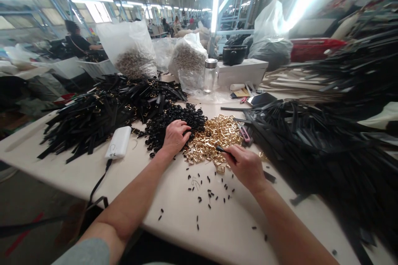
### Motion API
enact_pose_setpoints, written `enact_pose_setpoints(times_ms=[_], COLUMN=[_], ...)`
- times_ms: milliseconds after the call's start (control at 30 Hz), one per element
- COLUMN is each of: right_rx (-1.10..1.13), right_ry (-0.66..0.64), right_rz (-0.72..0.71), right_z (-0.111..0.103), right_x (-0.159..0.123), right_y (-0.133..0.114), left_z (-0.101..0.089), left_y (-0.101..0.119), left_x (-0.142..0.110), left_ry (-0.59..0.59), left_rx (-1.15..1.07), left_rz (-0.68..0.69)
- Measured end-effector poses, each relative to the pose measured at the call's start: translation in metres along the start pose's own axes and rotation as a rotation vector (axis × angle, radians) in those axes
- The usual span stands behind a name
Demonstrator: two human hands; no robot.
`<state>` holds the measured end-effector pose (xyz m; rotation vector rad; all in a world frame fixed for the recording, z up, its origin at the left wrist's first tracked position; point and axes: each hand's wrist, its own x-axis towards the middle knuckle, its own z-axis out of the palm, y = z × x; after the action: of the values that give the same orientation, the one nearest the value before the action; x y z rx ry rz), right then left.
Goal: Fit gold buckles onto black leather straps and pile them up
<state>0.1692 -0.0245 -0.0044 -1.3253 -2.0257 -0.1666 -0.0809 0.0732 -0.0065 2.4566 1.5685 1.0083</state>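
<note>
My left hand [176, 136] rests at the pile of small black loops [161, 126], its fingers bent and drawn together at the tips. Whatever is between them, if anything, is too small to make out. In my closed right hand [247, 165] is a black strap [221, 149], its tip poking out to the left over a heap of gold buckles [214, 132]. The gold heap lies between my hands, touching the black loops. Small black bits [209, 194] are scattered on the table [174, 223] in front of me.
Finished-looking black straps with gold buckles [102, 112] are heaped at left, near a white power bank [118, 143] with a cable. Loose black straps [298, 140] cover the right side. Pink-handled snips [244, 133], a glass jar [210, 76] and filled plastic bags [188, 60] stand beyond.
</note>
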Motion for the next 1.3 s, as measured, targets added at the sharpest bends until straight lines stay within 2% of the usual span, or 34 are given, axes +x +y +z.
enact_pose_setpoints(times_ms=[133,500,567,633,767,867,967,1300], right_rx=[0.028,0.029,0.034,0.044,0.077,0.083,0.067,0.052], right_ry=[-0.007,-0.037,-0.032,-0.023,0.0,0.02,0.024,-0.009], right_rz=[-0.002,-0.001,0.006,0.014,0.052,0.064,0.063,0.066], right_z=[0.002,0.003,0.003,0.002,-0.001,-0.002,-0.001,0.0], right_x=[-0.001,-0.001,-0.001,-0.001,0.0,0.0,0.0,-0.001], right_y=[0.0,-0.004,-0.004,-0.004,-0.007,-0.009,-0.01,-0.011], left_z=[0.006,0.0,-0.003,-0.004,0.003,0.009,0.012,0.016], left_y=[0.004,0.012,0.019,0.029,0.056,0.071,0.077,0.077], left_x=[0.0,0.0,-0.002,-0.007,-0.022,-0.03,-0.033,-0.032], left_ry=[-0.014,0.013,0.023,-0.026,-0.317,-0.439,-0.456,-0.444], left_rx=[0.095,0.126,0.014,-0.228,-0.904,-1.226,-1.365,-1.538], left_rz=[-0.005,0.03,-0.01,-0.11,-0.431,-0.612,-0.711,-0.907])
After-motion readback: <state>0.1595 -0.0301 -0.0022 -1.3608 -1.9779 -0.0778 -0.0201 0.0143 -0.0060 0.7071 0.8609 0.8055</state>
